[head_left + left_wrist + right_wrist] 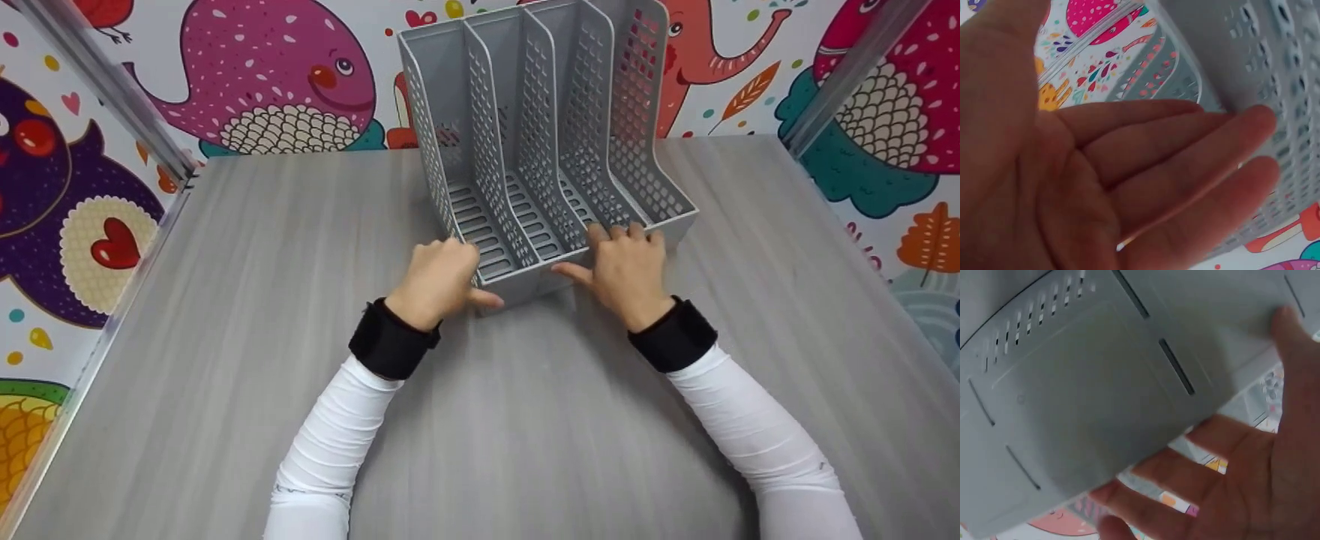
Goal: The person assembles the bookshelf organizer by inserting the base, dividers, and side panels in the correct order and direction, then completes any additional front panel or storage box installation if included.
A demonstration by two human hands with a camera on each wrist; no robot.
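A grey plastic magazine file holder (525, 286) stands at the back of the table in the head view, turned at a slight angle, its perforated dividers forming several upright slots. My left hand (439, 279) is at its front left corner. In the left wrist view the fingers of the left hand (1151, 169) lie nearly straight, tips against the perforated side wall (1297, 101). My right hand (631, 276) grips the low front edge. The right wrist view has its fingers hooked over the rim and the thumb (1286, 326) on the front face (1084, 405).
The grey wood-grain table (247, 300) extends around the holder and toward the person. Behind it rises a wall panel with cartoon animals (285, 67). Metal posts (112, 90) stand at the table's back corners. Each wrist wears a black band (394, 339).
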